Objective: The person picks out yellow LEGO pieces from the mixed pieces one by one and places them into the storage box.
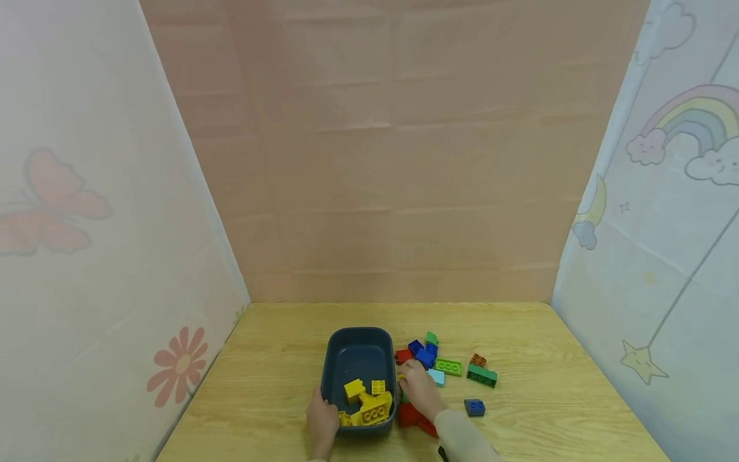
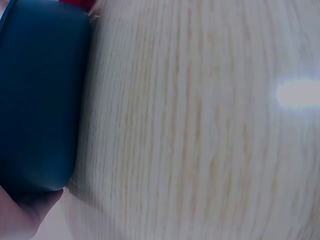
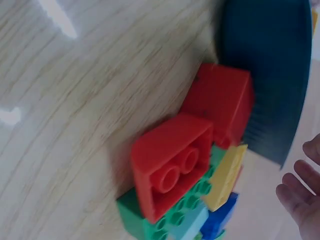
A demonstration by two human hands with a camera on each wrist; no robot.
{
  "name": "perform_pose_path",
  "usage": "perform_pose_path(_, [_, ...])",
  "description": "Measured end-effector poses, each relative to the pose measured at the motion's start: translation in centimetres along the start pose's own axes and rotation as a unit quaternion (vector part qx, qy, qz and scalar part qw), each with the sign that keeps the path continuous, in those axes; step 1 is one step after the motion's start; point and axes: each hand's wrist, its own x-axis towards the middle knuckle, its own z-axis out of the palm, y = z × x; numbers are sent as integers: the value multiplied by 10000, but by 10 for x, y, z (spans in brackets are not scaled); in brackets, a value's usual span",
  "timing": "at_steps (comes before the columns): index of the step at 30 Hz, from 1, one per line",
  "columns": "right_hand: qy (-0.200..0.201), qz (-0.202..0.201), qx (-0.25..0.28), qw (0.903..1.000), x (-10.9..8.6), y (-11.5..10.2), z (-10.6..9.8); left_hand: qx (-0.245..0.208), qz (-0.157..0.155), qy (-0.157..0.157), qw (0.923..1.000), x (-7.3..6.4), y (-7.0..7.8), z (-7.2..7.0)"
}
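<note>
A dark blue plastic bin [image 1: 353,337] stands on the table with several yellow toy bricks [image 1: 375,409] in its near half. At its near left side, my left hand [image 1: 322,420] grips the wall; part of that hand [image 2: 20,215] shows at the bin's corner in the left wrist view. My right hand [image 1: 420,388] is just right of the bin, over loose bricks. Its fingers [image 3: 295,195] are loosely bent, with no brick visible in them. Nearby in the right wrist view, a yellow brick [image 3: 227,177] lies among red bricks [image 3: 172,155] and a green brick [image 3: 132,215].
Right of the bin lie blue bricks [image 1: 425,358], a lime brick [image 1: 448,366], a light blue brick [image 1: 437,377], a dark green brick [image 1: 482,375] and an orange brick [image 1: 478,360]. One blue brick [image 1: 475,407] sits apart. Printed sheets hang on both sides.
</note>
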Motion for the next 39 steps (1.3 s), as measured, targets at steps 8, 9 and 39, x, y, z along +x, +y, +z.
perform_pose_path(8, [-426, 857, 164, 9953, -3, 20, 2, 47, -119, -102, 9999, 4, 1, 1])
perform_pose_path(9, [-502, 887, 186, 9946, -4, 21, 3, 51, -114, -102, 9999, 4, 1, 1])
perform_pose_path(39, [-969, 382, -487, 9934, -12, 31, 14, -48, 71, -1, 10000, 0, -2, 1])
